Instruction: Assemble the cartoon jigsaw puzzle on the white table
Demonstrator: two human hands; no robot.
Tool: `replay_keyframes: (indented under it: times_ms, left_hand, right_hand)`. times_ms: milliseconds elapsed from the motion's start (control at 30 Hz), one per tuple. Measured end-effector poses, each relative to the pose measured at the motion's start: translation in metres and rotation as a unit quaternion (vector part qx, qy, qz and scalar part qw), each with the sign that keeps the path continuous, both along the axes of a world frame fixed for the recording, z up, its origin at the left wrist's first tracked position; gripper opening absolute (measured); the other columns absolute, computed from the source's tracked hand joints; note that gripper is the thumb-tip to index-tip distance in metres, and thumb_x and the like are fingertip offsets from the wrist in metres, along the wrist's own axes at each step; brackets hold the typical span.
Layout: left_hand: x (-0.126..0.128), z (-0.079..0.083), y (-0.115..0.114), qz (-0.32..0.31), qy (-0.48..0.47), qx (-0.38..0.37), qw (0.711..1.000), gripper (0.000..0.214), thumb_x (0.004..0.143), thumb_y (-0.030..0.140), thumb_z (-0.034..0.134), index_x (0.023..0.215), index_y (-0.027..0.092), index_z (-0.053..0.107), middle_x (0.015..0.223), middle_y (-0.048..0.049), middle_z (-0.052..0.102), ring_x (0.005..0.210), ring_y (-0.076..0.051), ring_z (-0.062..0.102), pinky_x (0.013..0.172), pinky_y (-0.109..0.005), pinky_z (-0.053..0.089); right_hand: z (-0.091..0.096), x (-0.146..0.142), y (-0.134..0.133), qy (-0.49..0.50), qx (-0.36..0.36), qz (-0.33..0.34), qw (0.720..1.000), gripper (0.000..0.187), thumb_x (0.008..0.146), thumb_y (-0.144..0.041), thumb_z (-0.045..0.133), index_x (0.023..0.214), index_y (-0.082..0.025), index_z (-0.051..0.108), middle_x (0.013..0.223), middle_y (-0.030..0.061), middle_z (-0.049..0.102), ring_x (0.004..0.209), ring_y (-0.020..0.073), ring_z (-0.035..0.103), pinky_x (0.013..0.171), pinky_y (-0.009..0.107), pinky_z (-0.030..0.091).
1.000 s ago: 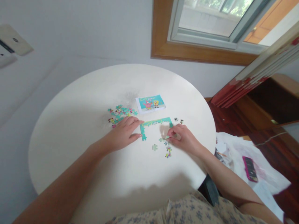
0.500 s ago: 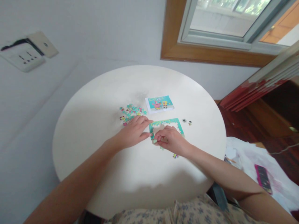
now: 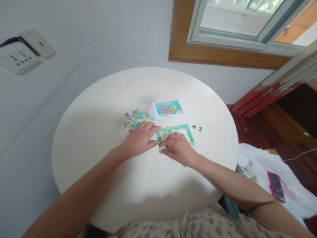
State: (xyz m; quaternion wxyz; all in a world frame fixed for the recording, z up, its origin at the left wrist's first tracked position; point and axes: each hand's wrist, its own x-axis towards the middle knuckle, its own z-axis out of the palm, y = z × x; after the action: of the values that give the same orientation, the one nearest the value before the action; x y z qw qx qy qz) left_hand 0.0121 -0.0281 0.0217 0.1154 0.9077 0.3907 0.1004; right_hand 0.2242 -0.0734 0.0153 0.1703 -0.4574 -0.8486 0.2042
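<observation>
A partly assembled jigsaw puzzle (image 3: 190, 133), a teal border with a bare middle, lies on the white table. My left hand (image 3: 142, 140) rests flat at its left side, fingers stretched, with thumb and fingertips touching the left edge. Over the puzzle's lower left part, my right hand (image 3: 179, 148) pinches a small green puzzle piece (image 3: 161, 150) against the corner; its fingers hide most of the piece and the lower border. A heap of loose puzzle pieces (image 3: 138, 116) sits just beyond my left hand, which covers part of it.
Behind the puzzle lies a picture card (image 3: 169, 109) with cartoon figures. Two loose pieces (image 3: 200, 129) are right of the puzzle, and another piece (image 3: 183, 165) is below my right hand. The round table (image 3: 99, 99) stands against the wall. A phone (image 3: 276, 186) lies at lower right.
My right hand has shifted slightly left and down onto the puzzle's lower left corner, bringing the green piece against the border. My left hand stays in place. The view has moved slightly.
</observation>
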Motion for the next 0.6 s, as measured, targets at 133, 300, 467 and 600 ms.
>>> replay_keyframes:
  times_ms: [133,300,467,600]
  left_hand:
    - [0.000,0.000,0.000,0.004,0.004,-0.004,1.000,0.043,0.089,0.028,0.055,0.129,0.014,0.052,0.119,-0.0117,0.054,0.116,-0.029,0.046,0.100,-0.042,0.040]
    - [0.000,-0.003,0.001,0.004,-0.005,0.001,1.000,0.043,0.089,0.031,0.057,0.129,0.015,0.053,0.119,-0.0117,0.054,0.115,-0.029,0.046,0.100,-0.043,0.040]
    - [0.001,-0.002,0.001,0.004,0.004,0.001,1.000,0.046,0.089,0.034,0.058,0.130,0.014,0.053,0.119,-0.0118,0.053,0.116,-0.029,0.045,0.101,-0.043,0.039]
    - [0.001,0.000,0.000,0.003,0.004,-0.002,1.000,0.044,0.090,0.033,0.057,0.130,0.015,0.053,0.119,-0.0114,0.054,0.115,-0.029,0.045,0.100,-0.043,0.040]
  right_hand:
    - [0.001,0.002,0.000,-0.012,0.011,0.002,1.000,0.023,0.081,-0.031,0.075,0.103,-0.024,0.072,0.096,0.0048,0.069,0.092,0.0222,0.053,0.078,0.034,0.035]
    - [0.002,0.015,-0.005,-0.018,0.071,0.045,0.996,0.019,0.089,-0.037,0.066,0.103,-0.026,0.073,0.098,0.0045,0.067,0.092,0.0209,0.051,0.078,0.035,0.031]
    - [0.005,0.026,-0.012,-0.063,0.143,0.120,0.980,0.031,0.096,-0.041,0.053,0.118,-0.025,0.068,0.097,0.0062,0.063,0.093,0.0210,0.048,0.078,0.037,0.028]
    - [0.009,0.026,-0.012,-0.103,0.146,0.144,0.973,0.035,0.097,-0.045,0.049,0.119,-0.026,0.067,0.094,0.0060,0.061,0.092,0.0215,0.045,0.079,0.038,0.027]
